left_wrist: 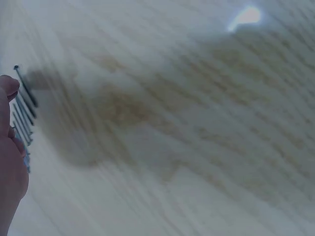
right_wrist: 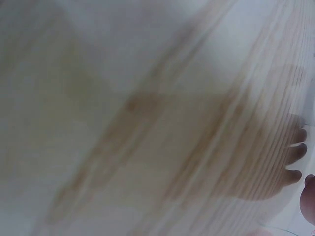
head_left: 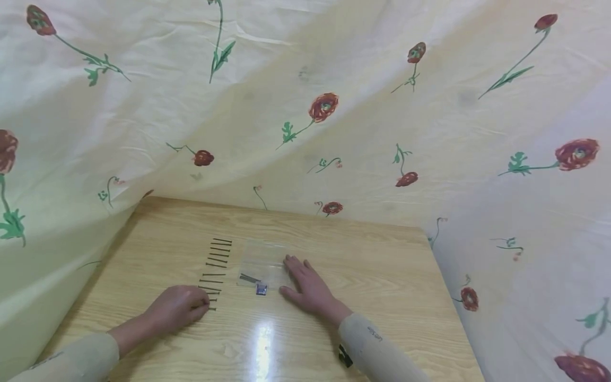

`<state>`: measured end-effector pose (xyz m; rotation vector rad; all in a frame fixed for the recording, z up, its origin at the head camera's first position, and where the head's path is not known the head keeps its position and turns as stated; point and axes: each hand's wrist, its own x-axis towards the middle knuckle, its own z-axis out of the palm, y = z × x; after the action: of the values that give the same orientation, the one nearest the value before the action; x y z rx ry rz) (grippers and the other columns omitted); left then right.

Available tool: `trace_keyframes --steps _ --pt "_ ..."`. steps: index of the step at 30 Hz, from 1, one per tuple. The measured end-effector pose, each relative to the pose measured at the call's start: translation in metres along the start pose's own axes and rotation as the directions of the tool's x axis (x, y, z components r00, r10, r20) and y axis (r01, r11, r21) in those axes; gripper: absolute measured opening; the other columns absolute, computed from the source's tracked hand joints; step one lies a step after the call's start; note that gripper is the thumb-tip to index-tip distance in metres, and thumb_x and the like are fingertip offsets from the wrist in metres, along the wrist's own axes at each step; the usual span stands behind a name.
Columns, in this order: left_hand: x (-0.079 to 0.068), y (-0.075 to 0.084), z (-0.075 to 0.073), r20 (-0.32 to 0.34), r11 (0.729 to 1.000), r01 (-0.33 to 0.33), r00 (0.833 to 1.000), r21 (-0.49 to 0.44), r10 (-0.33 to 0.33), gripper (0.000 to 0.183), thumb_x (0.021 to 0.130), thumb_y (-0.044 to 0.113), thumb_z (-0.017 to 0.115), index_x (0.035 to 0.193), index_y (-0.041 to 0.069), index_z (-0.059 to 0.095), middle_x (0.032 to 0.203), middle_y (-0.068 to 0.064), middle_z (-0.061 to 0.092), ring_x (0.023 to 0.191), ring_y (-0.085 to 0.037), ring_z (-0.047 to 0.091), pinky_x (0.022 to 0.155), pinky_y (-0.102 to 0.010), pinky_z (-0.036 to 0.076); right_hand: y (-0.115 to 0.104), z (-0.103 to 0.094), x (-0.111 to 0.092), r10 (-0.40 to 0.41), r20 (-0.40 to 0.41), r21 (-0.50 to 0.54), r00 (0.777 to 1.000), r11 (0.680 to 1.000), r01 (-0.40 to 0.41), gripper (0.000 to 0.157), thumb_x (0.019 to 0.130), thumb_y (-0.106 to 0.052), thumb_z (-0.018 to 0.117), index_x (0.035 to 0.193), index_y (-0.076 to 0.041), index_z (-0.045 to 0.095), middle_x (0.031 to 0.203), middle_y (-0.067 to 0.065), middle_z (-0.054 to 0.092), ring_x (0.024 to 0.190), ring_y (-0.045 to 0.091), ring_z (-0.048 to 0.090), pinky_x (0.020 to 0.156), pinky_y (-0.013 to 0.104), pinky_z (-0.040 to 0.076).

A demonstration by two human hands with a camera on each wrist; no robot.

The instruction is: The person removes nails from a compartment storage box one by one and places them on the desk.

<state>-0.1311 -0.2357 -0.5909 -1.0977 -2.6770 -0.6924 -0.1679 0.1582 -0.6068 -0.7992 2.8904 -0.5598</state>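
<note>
Dark nails (head_left: 218,260) lie side by side in a column on the wooden table. At the column's near end, my left hand (head_left: 179,306) has its fingers curled and pinches the nearest nail (head_left: 212,309). The left wrist view shows a fingertip against that nail (left_wrist: 25,86), with other nails beyond it. To the right of the column lies a flat clear plastic case (head_left: 262,257) with a few nails (head_left: 250,278) inside. A small blue label (head_left: 261,289) sits at its near edge. My right hand (head_left: 310,289) rests with spread fingers on the case's right side.
The wood-grain table (head_left: 382,286) ends at a flowered cloth (head_left: 305,132) hanging at the back and both sides. A small black object (head_left: 345,355) shows beside the right sleeve (head_left: 377,345).
</note>
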Motion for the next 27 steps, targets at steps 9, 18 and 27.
trace_keyframes --steps 9,18,27 --pt "0.048 0.007 -0.005 0.022 1.000 0.002 1.000 0.003 -0.002 0.010 0.087 0.014 0.087 0.095 0.014 0.081 0.092 0.002 0.080 0.081 -0.014 0.077 0.069 -0.031 0.063 0.000 -0.003 -0.003 0.020 0.005 0.010 1.000 1.000 -0.020 0.084 0.106 -0.060 0.054 0.170 -0.013 0.027 0.176 0.002 0.023 0.162 0.021 0.024 0.133 0.043 0.012" --pt "0.090 0.014 0.000 0.063 0.999 -0.028 0.998 -0.021 0.029 0.012 0.092 0.015 0.085 0.102 0.010 0.081 0.099 -0.003 0.081 0.085 -0.019 0.078 0.071 -0.031 0.064 -0.005 -0.004 -0.006 0.001 -0.013 0.024 1.000 1.000 -0.001 0.083 0.106 -0.060 0.054 0.169 -0.012 0.028 0.176 0.004 0.025 0.162 0.024 0.026 0.132 0.047 0.015" --pt "0.106 0.016 0.006 0.129 0.999 -0.013 0.992 -0.038 0.018 0.015 0.095 0.019 0.083 0.108 0.012 0.081 0.107 -0.003 0.081 0.097 -0.022 0.077 0.082 -0.040 0.065 -0.004 -0.002 -0.006 -0.008 -0.027 0.019 1.000 1.000 0.009 0.083 0.106 -0.063 0.051 0.169 -0.014 0.029 0.176 0.003 0.025 0.162 0.023 0.026 0.132 0.047 0.015"
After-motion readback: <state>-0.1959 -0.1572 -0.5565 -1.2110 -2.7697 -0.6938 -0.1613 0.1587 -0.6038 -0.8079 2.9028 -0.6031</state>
